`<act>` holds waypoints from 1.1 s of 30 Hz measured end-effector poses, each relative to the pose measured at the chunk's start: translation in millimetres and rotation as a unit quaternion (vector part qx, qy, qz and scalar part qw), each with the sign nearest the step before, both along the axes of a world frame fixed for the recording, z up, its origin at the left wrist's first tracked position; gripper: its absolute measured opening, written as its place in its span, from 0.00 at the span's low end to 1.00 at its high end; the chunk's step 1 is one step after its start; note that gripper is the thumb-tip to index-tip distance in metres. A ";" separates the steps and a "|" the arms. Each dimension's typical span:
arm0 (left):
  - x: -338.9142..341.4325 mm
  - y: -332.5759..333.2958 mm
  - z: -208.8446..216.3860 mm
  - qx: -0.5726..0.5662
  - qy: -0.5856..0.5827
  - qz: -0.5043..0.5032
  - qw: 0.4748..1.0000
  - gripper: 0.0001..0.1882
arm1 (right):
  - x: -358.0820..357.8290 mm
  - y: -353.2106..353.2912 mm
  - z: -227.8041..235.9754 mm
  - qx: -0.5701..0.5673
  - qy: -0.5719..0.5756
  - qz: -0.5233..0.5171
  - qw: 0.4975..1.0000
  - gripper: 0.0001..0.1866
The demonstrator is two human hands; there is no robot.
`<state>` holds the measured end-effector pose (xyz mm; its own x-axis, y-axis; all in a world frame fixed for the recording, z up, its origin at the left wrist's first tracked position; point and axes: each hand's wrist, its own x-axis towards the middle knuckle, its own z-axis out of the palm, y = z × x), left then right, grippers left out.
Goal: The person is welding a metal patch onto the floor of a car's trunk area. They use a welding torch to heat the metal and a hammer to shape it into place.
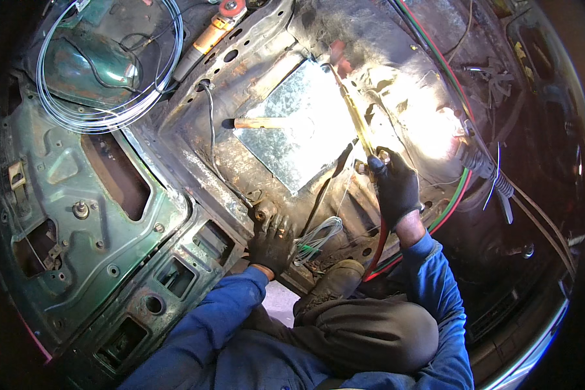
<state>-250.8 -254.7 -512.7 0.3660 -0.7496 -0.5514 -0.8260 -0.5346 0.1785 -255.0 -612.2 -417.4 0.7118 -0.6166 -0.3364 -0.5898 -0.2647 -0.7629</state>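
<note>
My right hand [396,185], in a black glove, is closed around the valve end of a brass gas torch [354,110]. Its long tube slants up and left over the car's floor, and a red hose [378,250] hangs below the hand. Under the tube lies a flat bare metal sheet [263,146], partly washed out by glare. A wooden handle [260,123] with a dark end rests across it. My gloved left hand [273,246] leans with fingers stretched out on the floor's edge, by a rusty round fitting [264,209]. Beside it lies a looped bundle of thin pale wire [322,237].
A green door panel [65,169] fills the left, with a large wire coil [42,84] above it. An angle grinder [211,36] lies at the upper left. On the right, a bright lamp [445,127] glares near red and green hoses [458,195]. My knee [396,331] is bent below.
</note>
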 end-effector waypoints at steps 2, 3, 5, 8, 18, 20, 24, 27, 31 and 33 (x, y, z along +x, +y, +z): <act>2.2 1.2 -9.6 0.022 0.025 0.006 0.999 0.33 | 1.2 -3.0 -3.6 0.018 -0.006 -0.003 1.000 0.24; 0.8 1.3 -10.6 0.025 0.026 -0.007 0.999 0.33 | 0.8 -4.1 -4.1 0.026 -0.009 -0.004 1.000 0.24; -0.4 -0.8 -9.8 0.031 0.025 -0.032 0.999 0.34 | -1.1 -4.2 -3.3 0.020 0.007 -0.003 1.000 0.24; -0.4 -8.2 -4.6 0.063 0.040 -0.023 0.997 0.34 | -2.1 -9.0 3.2 0.009 0.016 0.008 1.000 0.24; 0.7 -11.9 -2.2 0.080 0.023 -0.040 0.996 0.31 | -1.8 -21.5 34.4 -0.003 0.048 0.050 0.998 0.24; 2.2 -15.5 2.6 0.091 0.042 -0.032 0.994 0.31 | -0.5 -19.3 36.0 -0.002 0.054 0.049 0.997 0.25; -0.7 -14.8 0.4 0.076 0.023 -0.036 0.996 0.32 | 2.7 -9.5 17.7 0.006 0.020 0.010 1.000 0.25; -0.7 -14.3 0.8 0.082 0.028 -0.039 0.995 0.32 | 5.5 -4.1 11.6 0.003 0.021 0.000 1.000 0.24; 0.5 -13.3 -0.7 0.082 0.012 -0.052 0.995 0.33 | 5.6 -4.4 7.9 -0.029 0.020 0.018 0.999 0.23; 0.8 -12.4 -1.1 0.079 0.014 -0.048 0.996 0.33 | 6.6 -3.9 13.4 -0.036 0.011 0.024 0.999 0.23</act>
